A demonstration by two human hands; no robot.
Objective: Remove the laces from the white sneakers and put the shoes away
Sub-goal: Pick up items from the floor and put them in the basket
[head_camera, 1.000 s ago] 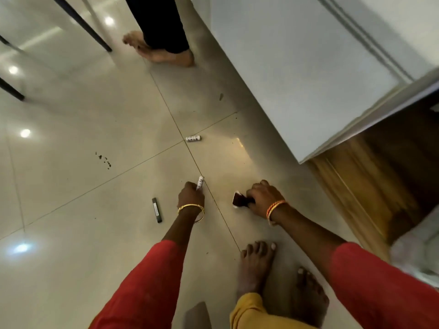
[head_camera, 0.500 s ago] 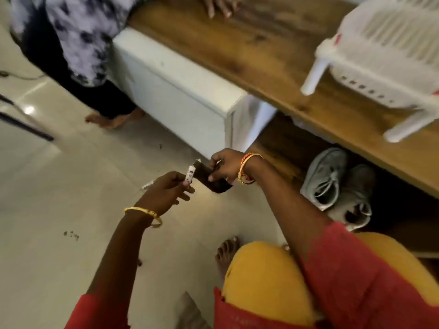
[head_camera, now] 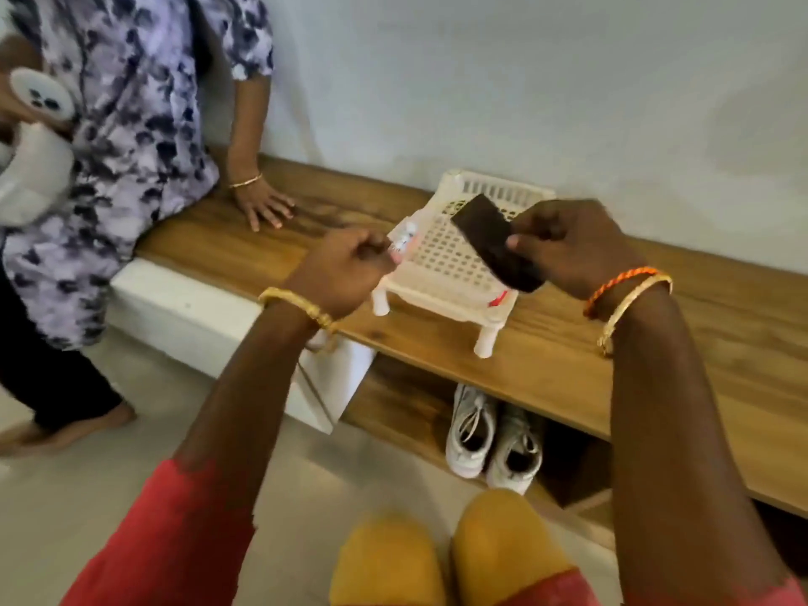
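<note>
The white sneakers (head_camera: 494,435), laces in, are sitting side by side on the wooden shelf (head_camera: 393,408) under the tabletop (head_camera: 568,356). The right hand (head_camera: 568,247) is pinching a flat dark card (head_camera: 494,242); the left hand (head_camera: 341,269) is gripping a small white tube (head_camera: 404,238), both above a perforated plastic basket (head_camera: 441,264)

No text, label, brand, number or sign can be read. The small white item (head_camera: 404,238) pinched in the left hand (head_camera: 345,269), at about 9 o'clock of the white basket (head_camera: 446,260), carries dark and reddish marks too blurred to make out. The dark flat object (head_camera: 496,244) in the right hand (head_camera: 572,247) shows no print.
</note>
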